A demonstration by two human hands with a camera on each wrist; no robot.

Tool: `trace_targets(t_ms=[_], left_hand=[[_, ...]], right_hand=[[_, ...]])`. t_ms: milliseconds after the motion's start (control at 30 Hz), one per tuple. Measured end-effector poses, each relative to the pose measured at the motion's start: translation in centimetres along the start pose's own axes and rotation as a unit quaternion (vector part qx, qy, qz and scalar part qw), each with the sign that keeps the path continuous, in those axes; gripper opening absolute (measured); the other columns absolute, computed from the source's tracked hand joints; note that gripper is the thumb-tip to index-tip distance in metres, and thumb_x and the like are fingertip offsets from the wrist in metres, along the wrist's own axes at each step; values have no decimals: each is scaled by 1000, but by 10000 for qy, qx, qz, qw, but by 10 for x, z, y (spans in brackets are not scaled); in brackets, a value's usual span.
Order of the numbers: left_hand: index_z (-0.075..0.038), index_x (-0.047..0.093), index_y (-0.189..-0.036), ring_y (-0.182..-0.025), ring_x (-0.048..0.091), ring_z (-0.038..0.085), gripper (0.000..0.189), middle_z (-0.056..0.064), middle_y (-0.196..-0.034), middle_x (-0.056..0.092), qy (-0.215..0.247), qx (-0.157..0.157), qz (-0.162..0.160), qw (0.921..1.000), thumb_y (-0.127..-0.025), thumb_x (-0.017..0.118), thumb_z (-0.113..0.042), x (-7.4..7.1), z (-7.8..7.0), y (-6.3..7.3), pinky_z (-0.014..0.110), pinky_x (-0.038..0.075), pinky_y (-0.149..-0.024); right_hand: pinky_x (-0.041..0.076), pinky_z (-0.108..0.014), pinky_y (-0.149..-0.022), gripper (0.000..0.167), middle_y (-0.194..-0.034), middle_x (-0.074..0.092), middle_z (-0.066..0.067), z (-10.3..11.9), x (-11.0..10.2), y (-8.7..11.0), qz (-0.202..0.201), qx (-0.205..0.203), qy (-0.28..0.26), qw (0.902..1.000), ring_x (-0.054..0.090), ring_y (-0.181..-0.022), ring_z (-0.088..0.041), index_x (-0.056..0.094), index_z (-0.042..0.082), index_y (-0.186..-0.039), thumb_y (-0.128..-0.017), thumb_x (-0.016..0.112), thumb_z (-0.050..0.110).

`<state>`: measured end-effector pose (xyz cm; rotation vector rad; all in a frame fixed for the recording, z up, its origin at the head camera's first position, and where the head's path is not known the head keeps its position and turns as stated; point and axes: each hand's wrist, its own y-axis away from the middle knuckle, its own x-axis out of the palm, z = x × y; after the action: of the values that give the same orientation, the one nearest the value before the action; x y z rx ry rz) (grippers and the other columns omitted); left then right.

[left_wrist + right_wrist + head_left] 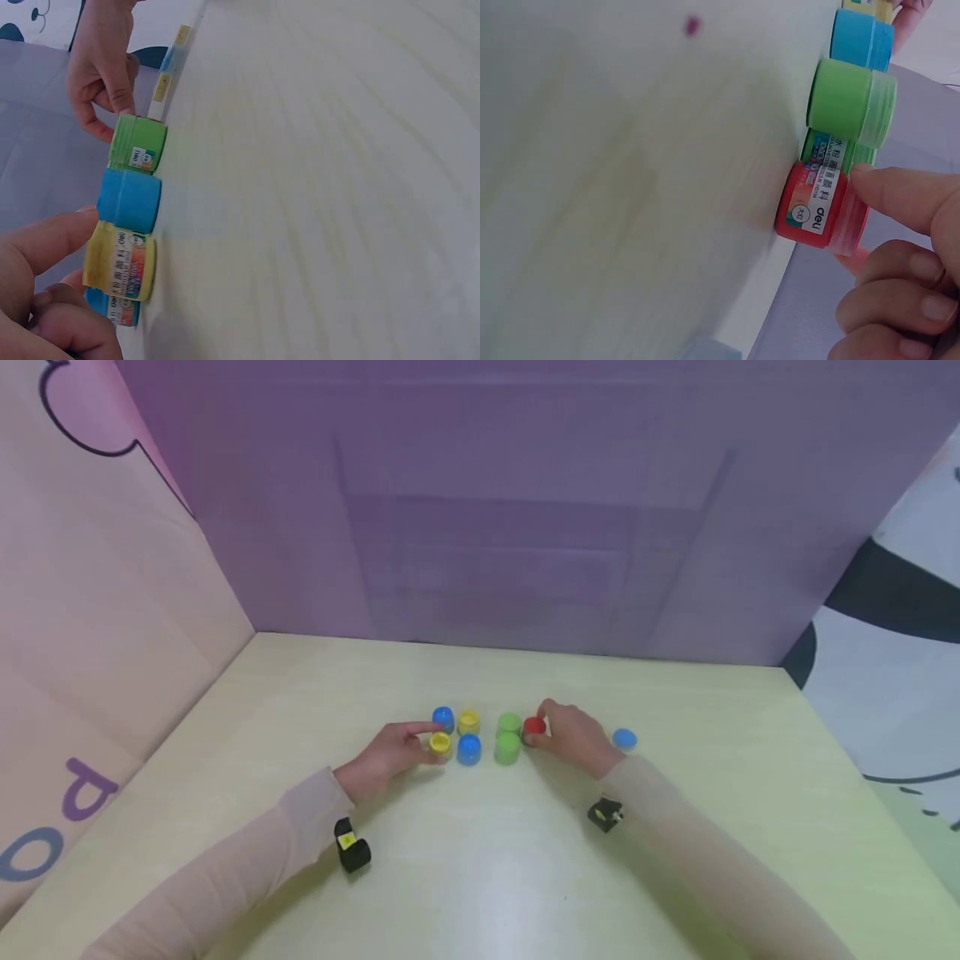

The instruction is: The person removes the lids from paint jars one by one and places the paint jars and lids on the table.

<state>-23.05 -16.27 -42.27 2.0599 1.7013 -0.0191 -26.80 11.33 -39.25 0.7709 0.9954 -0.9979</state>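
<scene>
My left hand pinches a yellow paint jar between thumb and index finger. Behind that jar stands a blue jar; a second yellow jar and another blue jar stand to its right. My right hand grips a red paint jar by its clear lid, the thumb on the near side and a fingertip showing past the far side. Left of the red jar, close beside it, are two green jars, one nearer and one farther. All the jars stand upright on the table.
A blue round piece lies on the table to the right of my right hand, with a bit of yellow showing beside the hand. A purple panel rises along the table's back edge. Printed panels flank both sides.
</scene>
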Motion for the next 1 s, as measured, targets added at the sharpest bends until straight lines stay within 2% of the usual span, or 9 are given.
trace_targets(t_ms=[300, 467, 533, 700, 867, 1000], left_hand=[[-19, 55, -132, -53, 29, 13, 53, -5, -61, 34, 76, 487, 324, 9983, -82, 73, -20, -1, -13, 8, 23, 26, -49], [-22, 60, -127, -55, 30, 12, 45, -5, -64, 33, 17, 483, 459, 9978, -83, 72, -20, 10, -18, 13, 23, 26, -50], [-22, 63, -123, -55, 30, 12, 42, -5, -64, 32, -79, 420, 481, 9979, -82, 73, -20, 16, -19, 15, 23, 27, -51], [-18, 67, -116, -58, 32, 14, 38, -2, -60, 31, -432, 518, 618, 9958, -80, 76, -20, 32, -16, 21, 26, 30, -56], [-19, 68, -113, -62, 37, 15, 34, -1, -62, 35, -685, 708, 953, 9906, -80, 76, -22, 48, -13, 27, 26, 32, -58], [-18, 67, -111, -64, 39, 16, 35, 0, -64, 39, -821, 719, 1246, 9862, -79, 77, -23, 61, -11, 31, 27, 33, -60]], right_hand=[[40, -26, -59, 39, -70, 58, -2, -4, -3, 17, 252, 144, -129, 9995, 48, -62, -15, 58, 4, -110, -84, 70, 30], [36, -25, -54, 40, -60, 46, 1, 3, -4, 31, 410, 72, -222, 9989, 41, -56, -13, 57, 5, -111, -84, 71, 30], [35, -24, -53, 39, -58, 43, 2, 6, -4, 38, 464, -104, -237, 9986, 39, -55, -11, 57, 6, -111, -84, 72, 29], [35, -21, -53, 33, -58, 41, 6, 13, -4, 54, 615, -723, -254, 9952, 40, -55, -9, 58, 12, -106, -83, 73, 29], [34, -20, -51, 29, -58, 43, 8, 18, -2, 68, 887, -1096, -370, 9893, 40, -54, -7, 58, 15, -102, -83, 72, 31], [31, -18, -49, 25, -56, 39, 9, 23, 0, 77, 1046, -1277, -457, 9852, 35, -51, -5, 58, 15, -100, -83, 72, 28]])
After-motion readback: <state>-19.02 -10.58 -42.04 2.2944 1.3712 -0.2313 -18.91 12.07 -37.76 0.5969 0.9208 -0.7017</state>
